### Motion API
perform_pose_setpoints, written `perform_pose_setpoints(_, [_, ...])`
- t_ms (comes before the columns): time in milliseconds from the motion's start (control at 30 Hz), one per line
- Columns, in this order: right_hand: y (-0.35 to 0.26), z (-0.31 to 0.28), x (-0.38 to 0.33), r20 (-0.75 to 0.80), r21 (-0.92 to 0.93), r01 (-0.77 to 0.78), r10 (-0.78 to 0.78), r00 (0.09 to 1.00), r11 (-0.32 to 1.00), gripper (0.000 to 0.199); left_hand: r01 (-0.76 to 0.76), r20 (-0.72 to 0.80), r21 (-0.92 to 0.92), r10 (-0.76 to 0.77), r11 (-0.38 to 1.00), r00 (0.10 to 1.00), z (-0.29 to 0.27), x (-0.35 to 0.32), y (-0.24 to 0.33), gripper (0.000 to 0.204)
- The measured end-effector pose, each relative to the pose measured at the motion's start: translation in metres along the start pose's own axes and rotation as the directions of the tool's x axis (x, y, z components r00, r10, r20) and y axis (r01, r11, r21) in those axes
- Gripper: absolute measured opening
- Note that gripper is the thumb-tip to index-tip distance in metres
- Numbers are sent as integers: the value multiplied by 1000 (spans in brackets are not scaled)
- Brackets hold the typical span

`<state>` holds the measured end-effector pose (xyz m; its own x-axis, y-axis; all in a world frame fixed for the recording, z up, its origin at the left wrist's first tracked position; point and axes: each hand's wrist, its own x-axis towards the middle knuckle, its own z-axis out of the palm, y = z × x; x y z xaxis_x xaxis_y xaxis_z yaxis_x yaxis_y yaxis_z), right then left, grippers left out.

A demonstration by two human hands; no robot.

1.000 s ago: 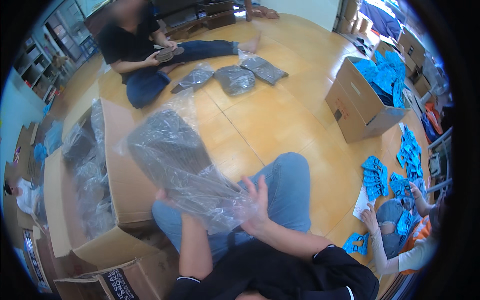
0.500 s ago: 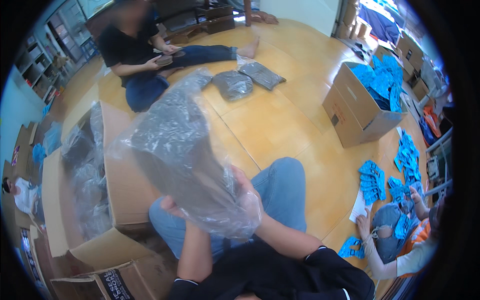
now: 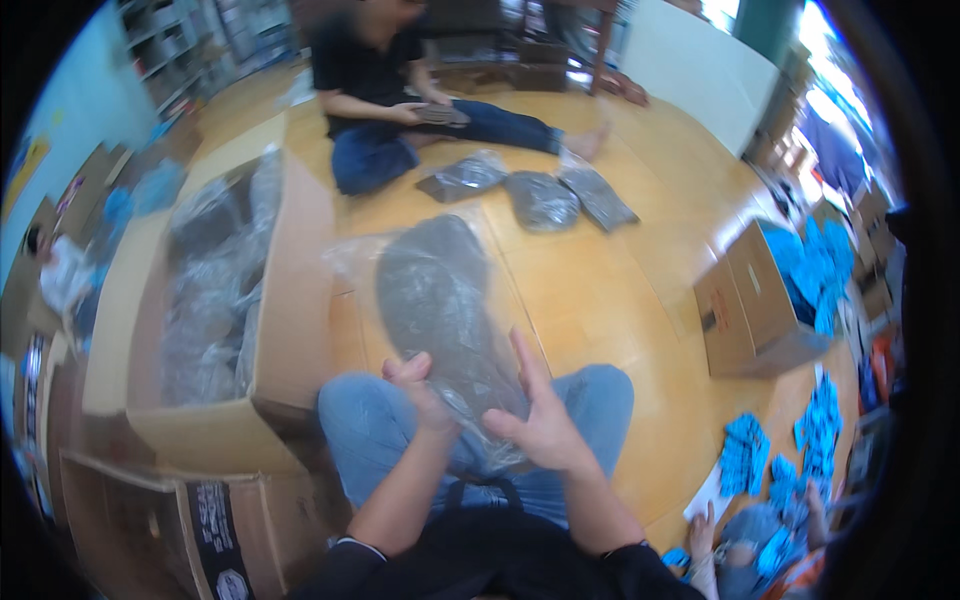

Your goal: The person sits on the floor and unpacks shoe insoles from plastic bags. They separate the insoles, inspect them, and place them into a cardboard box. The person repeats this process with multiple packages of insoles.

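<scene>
A clear plastic bag with a dark grey item inside [image 3: 440, 300] stretches from my lap out over the wooden floor. My left hand [image 3: 418, 385] pinches its near left edge above my knee. My right hand [image 3: 540, 420] presses on its near right side with the fingers spread apart. I sit on the floor in blue jeans.
A large open cardboard box [image 3: 290, 300] full of similar bagged items stands at my left. Three more bagged items [image 3: 540, 195] lie ahead, near a seated person [image 3: 400, 100] holding one. A box of blue packets [image 3: 760, 300] stands at right, with loose blue packets [image 3: 790, 460] and another person's hand [image 3: 705, 525].
The bag was held up and tilted to the left; now it has come down and lies flatter over my lap and the floor. My view has tipped further down.
</scene>
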<state>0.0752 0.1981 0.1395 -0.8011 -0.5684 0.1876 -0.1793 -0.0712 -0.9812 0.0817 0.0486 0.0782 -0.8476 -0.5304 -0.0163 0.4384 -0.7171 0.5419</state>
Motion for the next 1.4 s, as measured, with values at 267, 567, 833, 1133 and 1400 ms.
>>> perform_pose_setpoints(267, [24, 18, -13, 158, 394, -326, 286, 945, 860, 90, 169, -68, -128, -179, 977, 981, 38, -20, 31, 62])
perform_pose_setpoints(567, [40, -38, -33, 38, 465, -256, 270, 962, 847, 79, -329, 282, 367, 232, 870, 931, 60, -25, 15, 102])
perform_pose_setpoints(833, [29, 27, -20, -534, 216, 240, -91, 841, 946, 79, -304, 118, 120, 291, 945, 949, 45, 11, 24, 103])
perform_pose_setpoints(1133, [37, 86, 25, -500, -248, 278, -369, 784, 928, 78, -340, 43, 214, 339, 916, 940, 34, 6, 31, 99])
perform_pose_setpoints(1400, [15, 27, 34, -168, 352, 6, 57, 984, 936, 88, -370, 188, 661, 334, 653, 924, 20, 13, 45, 104])
